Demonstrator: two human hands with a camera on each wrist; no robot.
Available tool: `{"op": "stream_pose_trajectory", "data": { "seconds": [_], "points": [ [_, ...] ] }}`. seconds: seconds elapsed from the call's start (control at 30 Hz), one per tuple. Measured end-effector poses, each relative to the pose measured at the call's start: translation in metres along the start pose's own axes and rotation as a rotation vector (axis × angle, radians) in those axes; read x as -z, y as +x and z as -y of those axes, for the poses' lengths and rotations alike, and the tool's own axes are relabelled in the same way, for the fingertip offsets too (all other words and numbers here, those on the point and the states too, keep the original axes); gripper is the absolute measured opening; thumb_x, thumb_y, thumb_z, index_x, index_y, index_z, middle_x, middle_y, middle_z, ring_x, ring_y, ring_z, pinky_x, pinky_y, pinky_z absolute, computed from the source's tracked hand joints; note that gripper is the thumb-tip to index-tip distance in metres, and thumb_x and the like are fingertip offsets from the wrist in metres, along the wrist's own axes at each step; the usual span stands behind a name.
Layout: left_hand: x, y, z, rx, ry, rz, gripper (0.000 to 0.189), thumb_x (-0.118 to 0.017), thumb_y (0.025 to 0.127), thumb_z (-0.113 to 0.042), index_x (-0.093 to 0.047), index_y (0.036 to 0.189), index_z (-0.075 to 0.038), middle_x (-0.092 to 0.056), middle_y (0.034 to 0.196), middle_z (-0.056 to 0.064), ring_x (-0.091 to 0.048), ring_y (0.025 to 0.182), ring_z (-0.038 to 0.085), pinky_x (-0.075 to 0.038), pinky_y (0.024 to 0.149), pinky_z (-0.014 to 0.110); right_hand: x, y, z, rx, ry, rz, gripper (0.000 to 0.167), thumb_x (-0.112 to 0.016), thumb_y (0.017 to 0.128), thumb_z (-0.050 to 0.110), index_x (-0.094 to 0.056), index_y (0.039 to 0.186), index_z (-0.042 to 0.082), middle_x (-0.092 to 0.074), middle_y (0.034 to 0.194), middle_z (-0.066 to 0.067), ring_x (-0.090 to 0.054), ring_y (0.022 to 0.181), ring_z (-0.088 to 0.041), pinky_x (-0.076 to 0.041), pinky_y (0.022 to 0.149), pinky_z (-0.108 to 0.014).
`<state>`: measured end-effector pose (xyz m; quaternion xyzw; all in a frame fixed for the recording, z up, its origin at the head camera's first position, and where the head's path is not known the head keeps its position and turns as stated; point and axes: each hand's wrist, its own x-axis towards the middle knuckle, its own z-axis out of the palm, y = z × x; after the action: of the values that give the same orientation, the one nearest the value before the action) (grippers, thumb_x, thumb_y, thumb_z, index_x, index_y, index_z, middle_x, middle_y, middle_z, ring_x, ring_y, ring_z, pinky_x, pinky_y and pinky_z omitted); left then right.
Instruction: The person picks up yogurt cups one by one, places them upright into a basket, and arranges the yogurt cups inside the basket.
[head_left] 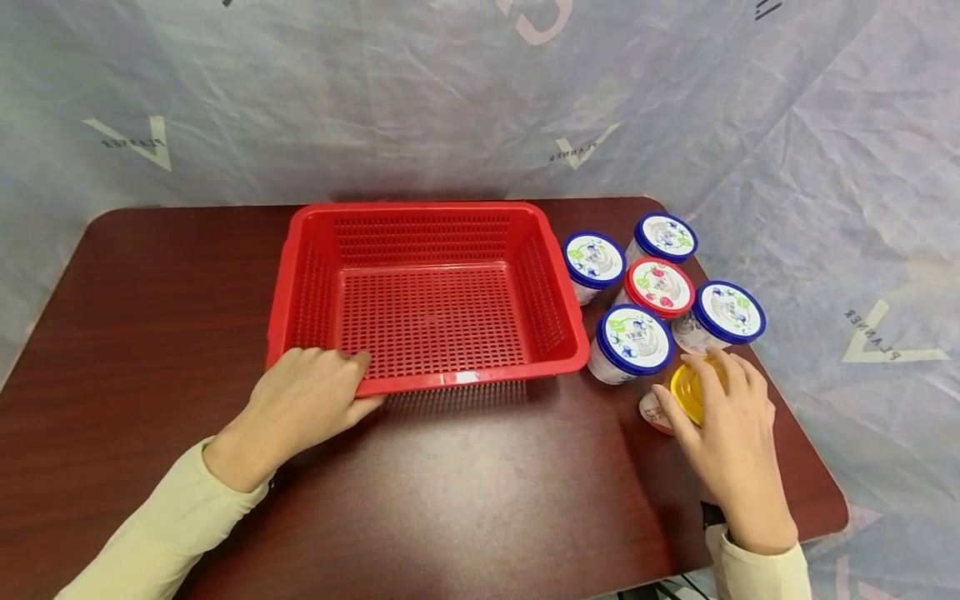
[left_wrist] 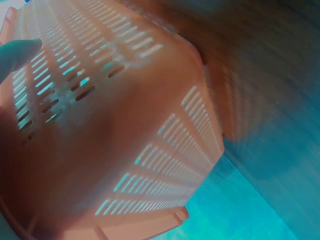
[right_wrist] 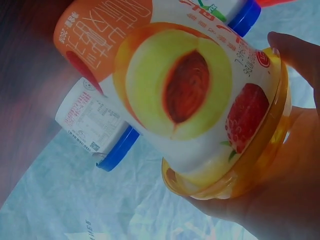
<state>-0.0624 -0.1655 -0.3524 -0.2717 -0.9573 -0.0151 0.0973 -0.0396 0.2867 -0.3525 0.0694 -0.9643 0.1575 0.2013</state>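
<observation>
My left hand grips the near rim of a red plastic basket close to its left corner, fingers over the edge. From below, the left wrist view shows the slotted basket with one finger against it. My right hand holds a yogurt tub by its yellow lid, thumb and fingers around the lid. In the right wrist view this tub is tilted, its label showing a cut peach and a red berry.
Right of the basket stand several blue-lidded tubs and one red-lidded tub, grouped closely. One blue-lidded tub is right beside the basket's side. The dark wooden table meets grey sheeting behind and at right.
</observation>
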Motion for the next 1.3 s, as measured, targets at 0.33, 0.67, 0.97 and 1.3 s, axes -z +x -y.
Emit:
{"op": "stream_pose_trajectory", "data": {
  "seconds": [0.33, 0.67, 0.97, 1.3],
  "points": [
    [0.001, 0.0, 0.0, -0.004, 0.004, 0.003, 0.04, -0.076, 0.082, -0.043, -0.056, 0.071, -0.011, -0.035, 0.048, -0.005, -0.038, 0.038, 0.015, -0.039, 0.038, 0.034, 0.005, 0.002, -0.004, 0.065, 0.079, -0.051, 0.05, -0.08, 0.081, 0.014, -0.06, 0.124, -0.004, -0.048, 0.133, -0.031, -0.036, 0.125, -0.053, -0.025, 0.102, -0.069],
    [0.0, 0.0, 0.001, 0.001, -0.001, 0.007, 0.039, -0.077, 0.081, -0.043, -0.057, 0.072, -0.01, -0.036, 0.048, -0.004, -0.041, 0.038, 0.016, -0.039, 0.038, 0.035, 0.023, 0.007, -0.002, 0.127, 0.066, -0.164, 0.054, -0.071, 0.09, 0.036, -0.06, 0.123, -0.006, -0.05, 0.131, -0.035, -0.038, 0.123, -0.056, -0.026, 0.108, -0.062],
    [0.002, 0.0, 0.0, -0.003, 0.004, 0.01, 0.04, -0.077, 0.081, -0.042, -0.055, 0.071, -0.011, -0.035, 0.048, -0.005, -0.039, 0.038, 0.015, -0.038, 0.038, 0.034, 0.039, 0.012, 0.009, 0.164, 0.072, -0.311, 0.072, -0.056, 0.094, 0.057, -0.061, 0.118, -0.01, -0.051, 0.128, -0.036, -0.04, 0.122, -0.057, -0.026, 0.111, -0.058],
    [0.0, 0.001, -0.001, -0.001, -0.003, 0.009, 0.04, -0.076, 0.082, -0.041, -0.051, 0.068, -0.012, -0.035, 0.048, -0.005, -0.039, 0.038, 0.016, -0.038, 0.038, 0.034, 0.056, 0.029, 0.045, 0.204, 0.125, -0.394, 0.067, -0.057, 0.095, 0.053, -0.062, 0.116, -0.011, -0.053, 0.129, -0.034, -0.041, 0.126, -0.054, -0.028, 0.111, -0.056]
  ]
}}
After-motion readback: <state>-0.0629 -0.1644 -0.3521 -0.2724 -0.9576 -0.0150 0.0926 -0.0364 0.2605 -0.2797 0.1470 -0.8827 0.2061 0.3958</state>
